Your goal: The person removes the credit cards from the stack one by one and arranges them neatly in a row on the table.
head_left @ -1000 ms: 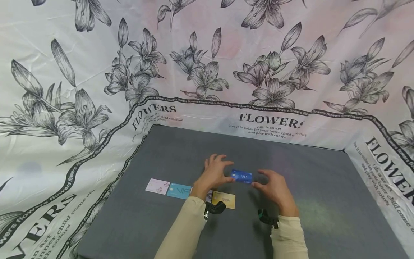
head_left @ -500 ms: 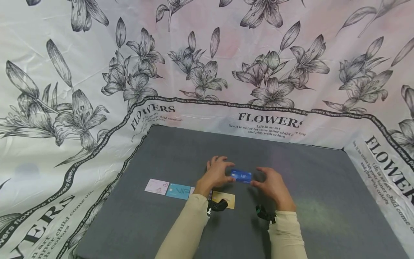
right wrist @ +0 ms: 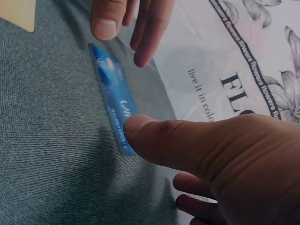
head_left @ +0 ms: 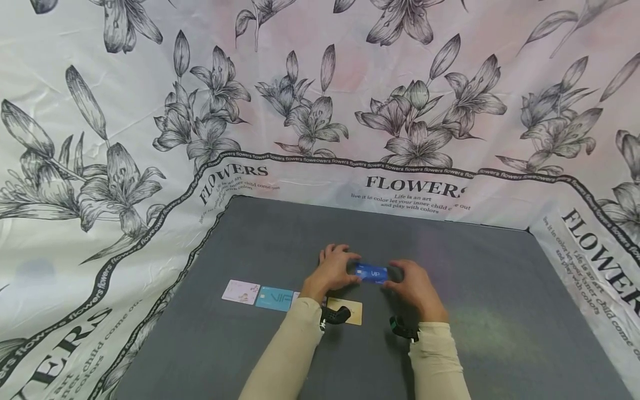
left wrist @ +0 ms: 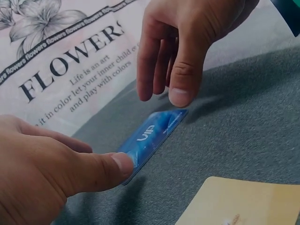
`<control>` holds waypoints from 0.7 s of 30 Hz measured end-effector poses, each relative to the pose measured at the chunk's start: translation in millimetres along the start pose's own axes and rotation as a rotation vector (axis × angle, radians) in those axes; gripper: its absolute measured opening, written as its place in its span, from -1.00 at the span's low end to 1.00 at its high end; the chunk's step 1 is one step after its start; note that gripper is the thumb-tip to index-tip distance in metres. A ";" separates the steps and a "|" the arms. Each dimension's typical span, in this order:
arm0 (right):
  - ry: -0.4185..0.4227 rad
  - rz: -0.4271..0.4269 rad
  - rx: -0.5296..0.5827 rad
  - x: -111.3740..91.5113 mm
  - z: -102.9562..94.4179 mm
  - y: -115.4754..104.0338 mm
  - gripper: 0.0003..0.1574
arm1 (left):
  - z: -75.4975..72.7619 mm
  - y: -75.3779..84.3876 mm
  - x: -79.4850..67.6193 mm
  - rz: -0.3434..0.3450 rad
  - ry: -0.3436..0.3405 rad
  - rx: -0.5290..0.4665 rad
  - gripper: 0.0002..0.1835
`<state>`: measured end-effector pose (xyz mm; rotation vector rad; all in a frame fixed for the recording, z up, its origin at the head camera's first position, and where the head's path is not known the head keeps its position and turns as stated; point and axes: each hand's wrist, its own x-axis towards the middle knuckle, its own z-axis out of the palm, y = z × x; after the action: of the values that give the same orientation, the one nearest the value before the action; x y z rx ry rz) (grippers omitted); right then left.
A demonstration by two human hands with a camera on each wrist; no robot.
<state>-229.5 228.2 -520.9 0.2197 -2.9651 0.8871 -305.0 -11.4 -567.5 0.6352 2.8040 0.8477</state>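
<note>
A blue VIP card [head_left: 371,274] lies on the grey table between my two hands. My left hand [head_left: 331,273] is at the card's left end, thumb and fingers spread apart. At the other end is my right hand [head_left: 416,286], its thumb and index finger parted around the right edge. In the left wrist view, the left thumb overlaps the near corner of the card, and in the right wrist view the right thumb overlaps its end. Whether either thumb touches the card I cannot tell. Neither hand visibly pinches it.
Nearer the front, a row holds a pink card [head_left: 241,292], a teal VIP card [head_left: 274,298], another card mostly hidden by my left arm, and a gold card [head_left: 354,313]. Flower-printed white cloth [head_left: 300,189] stands behind and along the sides of the grey table [head_left: 500,278].
My right hand has moved left, closer to the blue card's right end. The left hand stays close to the left end. The blue card shows no clear movement on the table.
</note>
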 end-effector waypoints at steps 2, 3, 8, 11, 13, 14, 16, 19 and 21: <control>-0.001 0.003 0.002 1.6 2.4 0.8 -0.27 | -1.9 1.1 -0.2 0.002 0.000 -0.005 -0.34; -0.001 -0.001 -0.002 2.2 3.8 1.1 -0.28 | -4.6 3.2 -1.0 0.000 -0.004 -0.002 -0.34; -0.013 -0.004 0.009 3.3 7.7 -1.7 -0.26 | -8.3 6.4 -0.6 -0.022 -0.024 0.018 -0.33; -0.021 0.008 0.014 2.6 9.9 -2.9 -0.27 | -6.6 5.1 0.1 -0.031 -0.035 0.024 -0.32; -0.024 0.016 0.010 2.1 11.5 -3.0 -0.29 | -6.3 4.7 -1.1 -0.027 -0.037 0.019 -0.33; -0.022 0.015 0.007 2.1 12.5 -2.6 -0.29 | -7.7 8.1 -4.6 -0.028 -0.028 0.049 -0.33; -0.020 0.016 0.003 2.0 13.6 -2.8 -0.31 | -6.5 6.8 -6.1 -0.022 -0.020 0.041 -0.35; -0.016 0.023 0.009 1.7 15.2 -3.2 -0.33 | -6.7 7.6 -8.1 -0.018 -0.010 0.039 -0.39; -0.015 0.026 0.012 1.4 16.3 -3.3 -0.35 | -8.0 7.6 -8.1 -0.017 -0.010 0.002 -0.43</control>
<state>-230.4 216.4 -532.7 0.1896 -2.9837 0.9101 -297.1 -13.2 -556.5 0.6129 2.7973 0.8368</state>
